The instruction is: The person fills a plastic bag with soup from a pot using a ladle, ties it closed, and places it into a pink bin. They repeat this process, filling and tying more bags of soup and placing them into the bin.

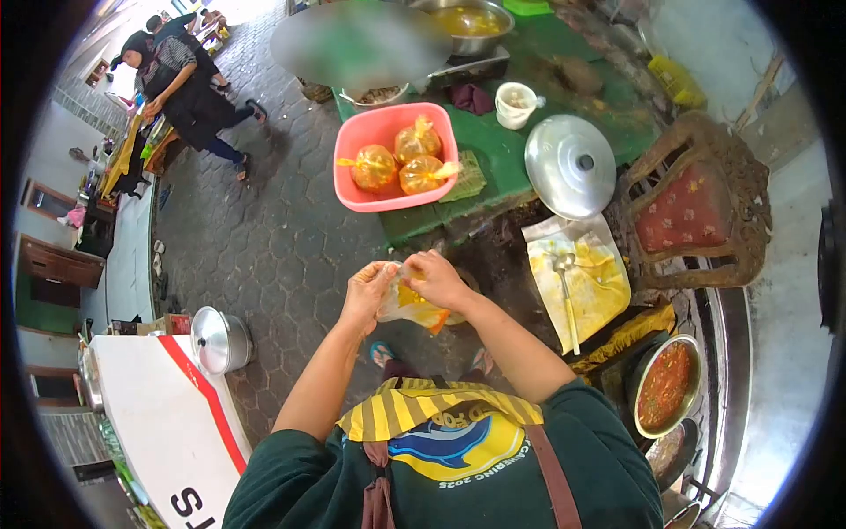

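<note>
Both of my hands hold the upper part of a clear plastic bag [410, 304] with yellow-orange contents, in front of my apron. My left hand [368, 291] pinches its left edge, and my right hand [434, 279] grips the top from the right. Beyond them, a pink basin [395, 204] on the green table [493, 163] holds three tied bags of orange liquid [374, 167]. A folded green stack [467, 176] lies against the basin's right side.
A metal lid [570, 167], a white cup [516, 106] and a ladle [568, 300] on a yellow-stained sheet [608, 273] are to the right. A carved chair [687, 216] and a pot of red food [667, 388] stand beyond. People [181, 84] walk at upper left.
</note>
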`<act>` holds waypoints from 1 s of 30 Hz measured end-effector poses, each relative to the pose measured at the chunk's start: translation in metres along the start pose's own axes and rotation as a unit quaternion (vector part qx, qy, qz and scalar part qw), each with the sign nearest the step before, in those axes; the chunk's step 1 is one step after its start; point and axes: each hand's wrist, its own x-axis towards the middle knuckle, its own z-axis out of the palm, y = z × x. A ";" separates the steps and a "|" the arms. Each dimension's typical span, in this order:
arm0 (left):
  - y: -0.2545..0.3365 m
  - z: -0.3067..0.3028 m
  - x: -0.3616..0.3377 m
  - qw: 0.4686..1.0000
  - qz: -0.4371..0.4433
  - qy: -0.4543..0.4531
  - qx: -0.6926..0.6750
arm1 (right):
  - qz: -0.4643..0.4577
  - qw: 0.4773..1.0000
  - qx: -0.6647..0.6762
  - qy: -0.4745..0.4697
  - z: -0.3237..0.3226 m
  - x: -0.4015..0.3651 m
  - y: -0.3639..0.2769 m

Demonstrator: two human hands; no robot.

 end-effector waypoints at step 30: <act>0.115 -0.309 0.090 0.991 0.064 0.037 0.109 | -0.048 0.982 -0.133 0.123 0.152 0.241 -0.133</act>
